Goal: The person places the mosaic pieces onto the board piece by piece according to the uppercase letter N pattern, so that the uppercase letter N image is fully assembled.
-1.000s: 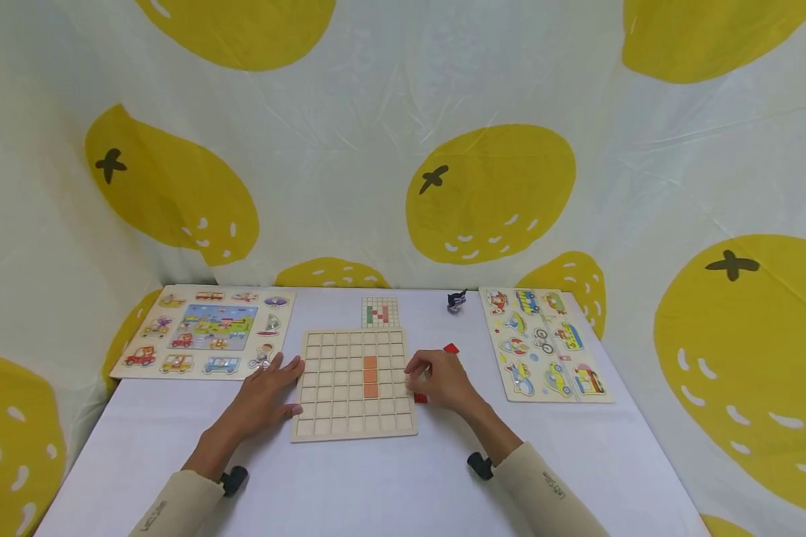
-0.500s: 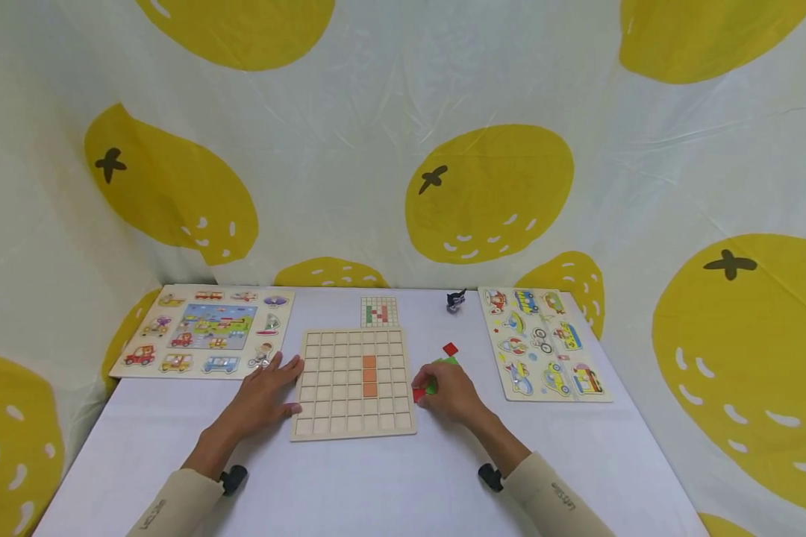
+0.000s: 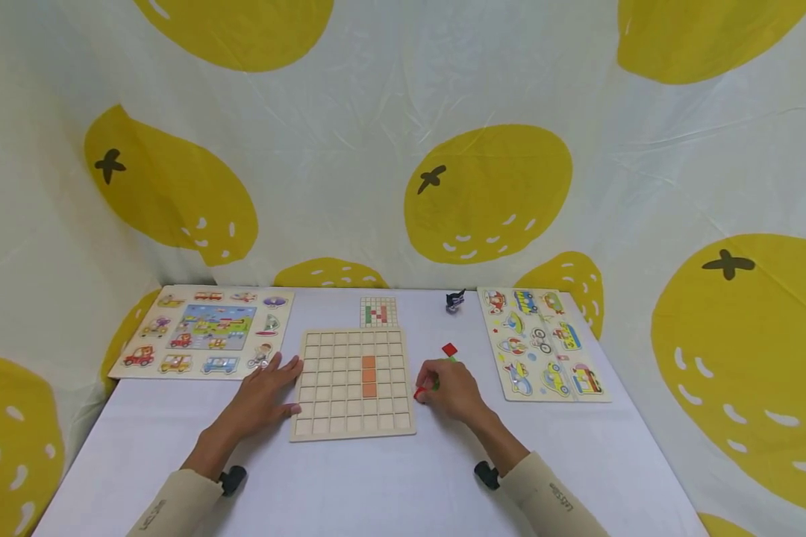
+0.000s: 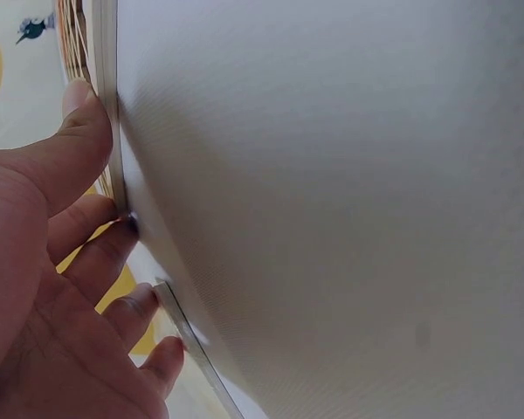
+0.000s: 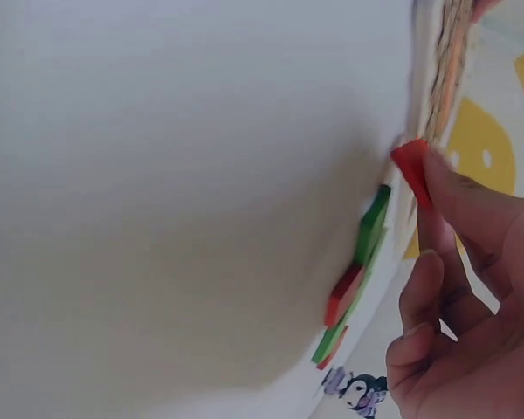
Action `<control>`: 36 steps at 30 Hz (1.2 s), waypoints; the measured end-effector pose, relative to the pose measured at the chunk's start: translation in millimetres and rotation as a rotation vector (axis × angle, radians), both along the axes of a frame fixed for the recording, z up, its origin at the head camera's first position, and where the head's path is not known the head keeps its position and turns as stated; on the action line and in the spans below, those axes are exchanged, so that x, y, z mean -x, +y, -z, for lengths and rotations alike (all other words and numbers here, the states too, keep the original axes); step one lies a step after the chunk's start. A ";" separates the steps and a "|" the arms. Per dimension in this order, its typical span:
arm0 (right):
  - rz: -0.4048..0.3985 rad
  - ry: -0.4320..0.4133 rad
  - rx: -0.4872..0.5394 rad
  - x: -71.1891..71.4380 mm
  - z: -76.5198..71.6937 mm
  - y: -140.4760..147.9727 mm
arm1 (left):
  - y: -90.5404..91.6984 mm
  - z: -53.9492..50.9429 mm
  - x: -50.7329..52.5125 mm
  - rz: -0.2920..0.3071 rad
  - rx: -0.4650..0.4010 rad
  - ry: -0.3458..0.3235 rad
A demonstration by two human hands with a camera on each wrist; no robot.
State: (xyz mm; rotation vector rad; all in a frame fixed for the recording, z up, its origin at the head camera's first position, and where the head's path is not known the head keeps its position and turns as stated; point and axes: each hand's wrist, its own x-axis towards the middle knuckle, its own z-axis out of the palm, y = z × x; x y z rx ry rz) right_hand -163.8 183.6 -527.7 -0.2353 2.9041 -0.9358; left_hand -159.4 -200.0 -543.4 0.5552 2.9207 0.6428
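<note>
A wooden grid board point(image 3: 338, 385) lies in the middle of the table, with a short column of orange squares point(image 3: 369, 377) in its cells. My left hand point(image 3: 266, 388) rests at the board's left edge, thumb and fingertips touching it, fingers spread. Just off the right edge, my right hand point(image 3: 448, 388) pinches a red square tile point(image 5: 410, 166) between thumb and finger, tilted up. Green tiles point(image 5: 373, 225) and another red tile point(image 5: 341, 297) lie beside that hand in the right wrist view, partly hidden by it in the head view. A loose red tile point(image 3: 449, 349) lies beyond it.
A small pattern card point(image 3: 379, 312) with green and red squares lies behind the board. Vehicle puzzles stand at left point(image 3: 204, 332) and right point(image 3: 544, 344). A small dark figurine point(image 3: 455, 300) is at the back. A fruit-print curtain point(image 3: 349, 186) hangs behind the table.
My right hand has drawn back from the board's right edge to the loose tiles and lifted a red tile into a pinch. The left hand has stayed in place.
</note>
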 end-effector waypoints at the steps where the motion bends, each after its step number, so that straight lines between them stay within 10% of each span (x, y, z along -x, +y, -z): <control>1: 0.015 0.007 0.010 -0.1 -0.5 -1.5 | -0.2 -0.4 -0.3 -0.003 -0.001 -0.004; 14: 0.072 -0.101 0.173 -7.5 -1.7 -48.4 | -1.4 1.7 -0.1 0.003 -0.013 0.009; 36: -0.018 -0.126 0.092 -9.6 -2.7 -80.8 | -0.9 3.4 0.4 -0.007 -0.015 0.000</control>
